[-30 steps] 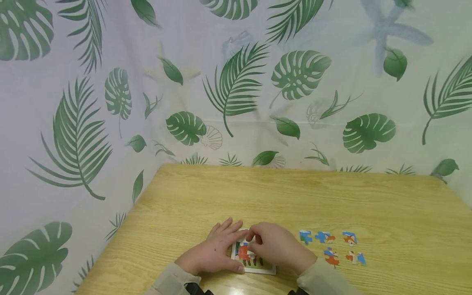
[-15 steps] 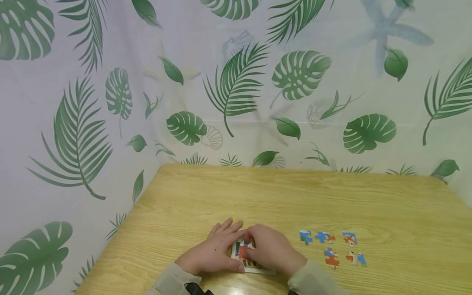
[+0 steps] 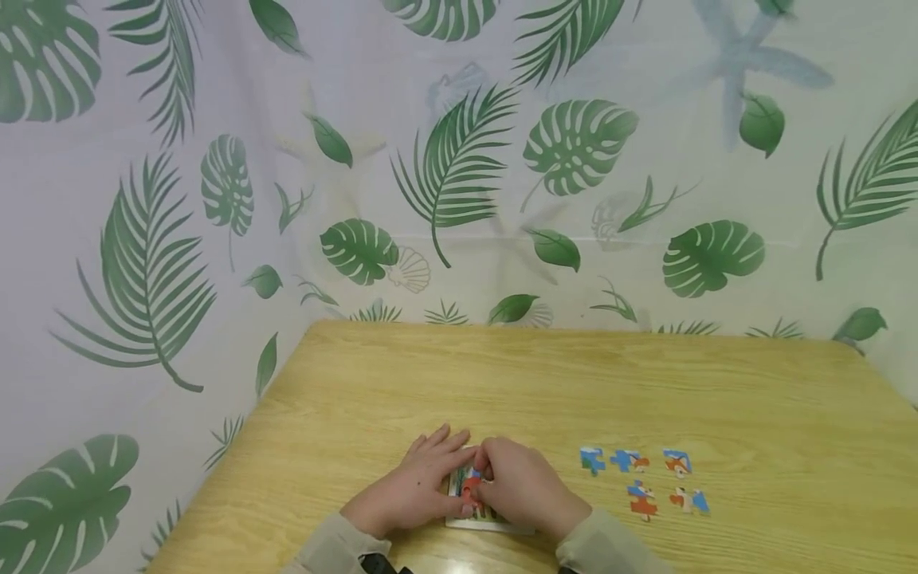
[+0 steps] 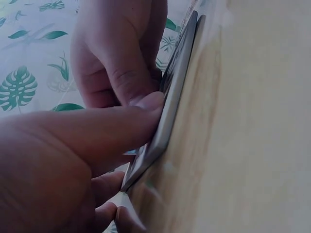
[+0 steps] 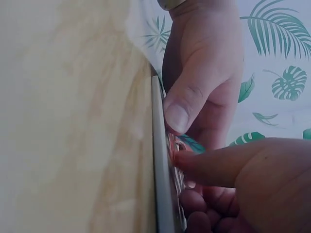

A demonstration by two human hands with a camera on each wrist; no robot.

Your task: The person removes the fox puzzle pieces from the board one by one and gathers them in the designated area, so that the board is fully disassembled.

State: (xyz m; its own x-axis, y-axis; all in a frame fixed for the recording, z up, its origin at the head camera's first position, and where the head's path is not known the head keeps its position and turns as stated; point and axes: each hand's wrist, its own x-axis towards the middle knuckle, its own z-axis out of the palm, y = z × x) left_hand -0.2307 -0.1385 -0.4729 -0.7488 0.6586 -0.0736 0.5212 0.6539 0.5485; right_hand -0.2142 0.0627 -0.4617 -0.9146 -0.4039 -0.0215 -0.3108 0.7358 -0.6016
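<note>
A small framed puzzle board [image 3: 495,526] lies on the table under both hands. The left hand [image 3: 412,490] rests over its left side, fingers spread, its thumb touching the picture near a red area. Close beside it, the curled right hand [image 3: 531,488] has thumb and fingertips at a red and blue puzzle piece [image 3: 469,485]. In the right wrist view that piece [image 5: 193,144] stands tilted off the board at the right thumb's tip, apparently pinched; the fingers hide part of it. The left wrist view shows the left thumb at the board's rim [image 4: 170,116], touching the right hand's fingertips.
Several loose puzzle pieces lie on the wooden table [image 3: 559,383] right of the hands, among them a blue and green one [image 3: 592,460], a red one [image 3: 642,502] and one with a blue corner [image 3: 699,501]. A leaf-patterned cloth [image 3: 445,295] stands behind and at the left.
The right hand has moved left and its fingertips have come onto the red and blue piece, which now looks tilted. The left thumb has shifted slightly up onto the picture. The head view has shifted slightly.
</note>
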